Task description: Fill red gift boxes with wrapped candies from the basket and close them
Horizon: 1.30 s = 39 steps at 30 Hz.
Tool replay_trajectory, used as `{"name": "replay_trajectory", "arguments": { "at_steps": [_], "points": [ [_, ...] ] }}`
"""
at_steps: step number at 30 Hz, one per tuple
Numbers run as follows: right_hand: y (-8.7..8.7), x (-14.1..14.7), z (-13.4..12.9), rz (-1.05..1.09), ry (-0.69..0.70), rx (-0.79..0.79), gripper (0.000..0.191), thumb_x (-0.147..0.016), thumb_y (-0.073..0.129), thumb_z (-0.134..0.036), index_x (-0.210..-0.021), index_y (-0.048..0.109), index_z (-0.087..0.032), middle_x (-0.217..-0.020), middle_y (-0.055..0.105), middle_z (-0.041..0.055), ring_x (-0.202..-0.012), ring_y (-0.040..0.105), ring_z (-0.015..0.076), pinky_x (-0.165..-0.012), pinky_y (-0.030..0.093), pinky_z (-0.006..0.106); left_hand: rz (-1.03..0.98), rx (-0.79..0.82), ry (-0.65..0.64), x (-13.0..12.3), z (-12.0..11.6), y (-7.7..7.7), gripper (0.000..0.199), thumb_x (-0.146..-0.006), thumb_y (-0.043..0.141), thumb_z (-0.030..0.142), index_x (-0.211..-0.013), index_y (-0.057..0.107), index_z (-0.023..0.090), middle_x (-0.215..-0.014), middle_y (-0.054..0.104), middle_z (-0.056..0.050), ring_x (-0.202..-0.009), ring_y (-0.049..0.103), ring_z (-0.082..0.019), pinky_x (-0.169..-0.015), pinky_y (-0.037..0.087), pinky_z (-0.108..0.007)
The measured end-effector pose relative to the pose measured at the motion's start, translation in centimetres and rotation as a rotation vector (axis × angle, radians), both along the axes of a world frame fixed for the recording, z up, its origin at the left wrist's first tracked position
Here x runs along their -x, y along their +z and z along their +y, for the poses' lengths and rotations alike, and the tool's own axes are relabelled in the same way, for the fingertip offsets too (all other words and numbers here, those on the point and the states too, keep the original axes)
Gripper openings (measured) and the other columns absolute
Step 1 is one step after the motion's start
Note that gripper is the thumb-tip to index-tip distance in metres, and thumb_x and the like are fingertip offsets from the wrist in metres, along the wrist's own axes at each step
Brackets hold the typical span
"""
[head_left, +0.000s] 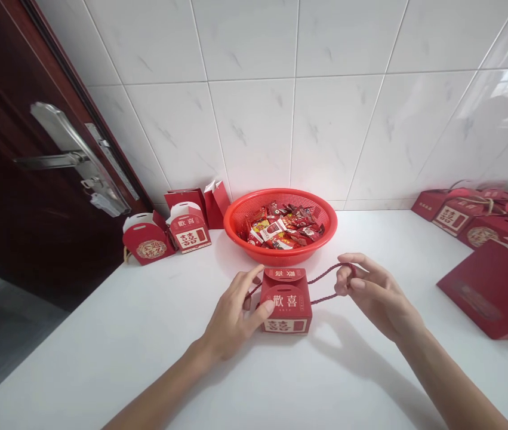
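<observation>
A small red paper gift box (pixel 286 298) with gold-white characters stands on the white table, its top flaps folded together. My left hand (pixel 233 310) grips its left side, thumb on the front and fingers reaching toward the back. A short bit of cord shows by those fingers. To the right of the box, my right hand (pixel 376 292) is closed around the dark red twisted cord (pixel 325 272), its fingers curled through the loop. Two strands run from the box's right side up to that hand, drawn out sideways. The far side of the box is hidden.
Behind the box sits a red plastic basket (pixel 280 258) of wrapped sweets (pixel 276 230). Several red boxes (pixel 188 230) stand at the back left, near a dark door (pixel 3 119). More boxes (pixel 459 215) pile up at the right, with a large red box (pixel 493 286) nearer.
</observation>
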State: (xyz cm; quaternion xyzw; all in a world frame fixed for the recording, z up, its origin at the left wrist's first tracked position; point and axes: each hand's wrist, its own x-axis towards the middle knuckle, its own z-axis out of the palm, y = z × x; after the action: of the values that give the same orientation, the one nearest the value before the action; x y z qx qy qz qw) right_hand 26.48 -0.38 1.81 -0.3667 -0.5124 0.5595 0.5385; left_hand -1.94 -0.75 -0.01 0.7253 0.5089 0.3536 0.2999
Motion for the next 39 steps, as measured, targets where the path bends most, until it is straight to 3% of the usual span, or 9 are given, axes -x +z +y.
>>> {"name": "replay_trajectory", "arguments": {
  "at_steps": [4,7,12,17,21,25,28,35,39],
  "points": [
    [0.4,0.1,-0.2,-0.032,-0.09,-0.081,0.027,-0.078,0.075,-0.035,-0.103,0.069,-0.027,-0.082,0.065,0.0054,-0.077,0.059,0.0217,-0.075,0.052,0.04,-0.237,0.163,0.025,0.6,0.6,0.6,0.051,-0.091,0.055,0.051,-0.13,0.057,0.018,-0.071,0.055,0.003,-0.063,0.05,-0.014,-0.059,0.042,-0.026],
    [0.4,0.1,0.0,-0.047,-0.175,-0.129,0.024,-0.078,0.076,-0.032,-0.102,0.071,-0.027,-0.087,0.068,0.0063,-0.085,0.06,0.0222,-0.076,0.053,0.038,-0.495,0.288,-0.027,1.2,1.0,1.2,0.04,-0.084,0.065,0.044,-0.113,0.065,0.015,-0.06,0.052,0.004,-0.055,0.044,-0.011,-0.052,0.035,-0.022],
    [-0.2,-0.4,0.5,-0.069,-0.286,-0.226,0.023,-0.081,0.076,-0.028,-0.103,0.071,-0.026,-0.089,0.069,0.0061,-0.087,0.063,0.0212,-0.074,0.055,0.034,-0.87,0.358,-0.213,2.0,1.0,2.5,0.023,-0.073,0.079,0.028,-0.093,0.077,0.015,-0.071,0.071,-0.004,-0.057,0.057,-0.011,-0.057,0.047,-0.023],
    [-0.4,-0.3,0.0,-0.189,-0.338,-0.403,0.019,-0.089,0.07,-0.025,-0.108,0.071,-0.027,-0.091,0.071,0.0048,-0.087,0.066,0.0182,-0.078,0.058,0.03,-0.996,0.338,-0.358,1.8,0.4,2.5,0.021,-0.077,0.081,0.017,-0.097,0.082,0.024,-0.097,0.08,-0.007,-0.074,0.071,-0.016,-0.069,0.058,-0.026],
    [-0.5,0.8,-0.8,-0.31,-0.362,-0.575,0.026,-0.093,0.065,-0.019,-0.117,0.068,-0.029,-0.098,0.071,0.0043,-0.09,0.07,0.0171,-0.083,0.059,0.027,-0.965,0.319,-0.38,0.8,0.0,1.5,0.023,-0.082,0.08,0.021,-0.104,0.079,0.029,-0.113,0.077,-0.009,-0.079,0.073,-0.017,-0.058,0.057,-0.021],
    [-0.9,2.1,-1.9,-0.366,-0.252,-0.64,0.034,-0.095,0.059,-0.015,-0.125,0.063,-0.031,-0.107,0.071,0.0047,-0.097,0.071,0.0175,-0.085,0.059,0.026,-0.897,0.298,-0.385,-0.2,-0.6,0.3,0.03,-0.082,0.082,0.029,-0.111,0.076,0.031,-0.125,0.072,-0.011,-0.072,0.07,-0.014,-0.054,0.055,-0.02],
    [-1.4,3.1,-2.8,-0.409,-0.14,-0.651,0.036,-0.094,0.059,-0.014,-0.126,0.06,-0.031,-0.113,0.071,0.0053,-0.102,0.07,0.0182,-0.088,0.059,0.027,-0.782,0.142,-0.336,-0.9,-1.1,-0.4,0.035,-0.08,0.083,0.028,-0.114,0.074,0.031,-0.129,0.069,-0.01,-0.071,0.067,-0.012,-0.062,0.057,-0.024],
    [-1.5,5.6,-4.3,-0.471,0.001,-0.68,0.051,-0.086,0.061,-0.009,-0.132,0.054,-0.031,-0.112,0.073,0.003,-0.095,0.071,0.017,-0.084,0.057,0.026,-0.398,-0.244,-0.278,-1.4,-1.8,-1.5,0.058,-0.078,0.084,0.026,-0.131,0.062,0.036,-0.131,0.064,-0.006,-0.114,0.062,-0.023,-0.092,0.054,-0.029],
    [-1.0,6.5,-4.6,-0.407,0.02,-0.681,0.049,-0.086,0.061,-0.009,-0.129,0.056,-0.033,-0.104,0.073,0.0001,-0.089,0.069,0.0154,-0.081,0.056,0.025,-0.306,-0.301,-0.238,-1.8,-2.1,-1.4,0.058,-0.083,0.078,0.026,-0.136,0.056,0.035,-0.132,0.061,-0.007,-0.107,0.063,-0.021,-0.092,0.055,-0.03]
  ]
}}
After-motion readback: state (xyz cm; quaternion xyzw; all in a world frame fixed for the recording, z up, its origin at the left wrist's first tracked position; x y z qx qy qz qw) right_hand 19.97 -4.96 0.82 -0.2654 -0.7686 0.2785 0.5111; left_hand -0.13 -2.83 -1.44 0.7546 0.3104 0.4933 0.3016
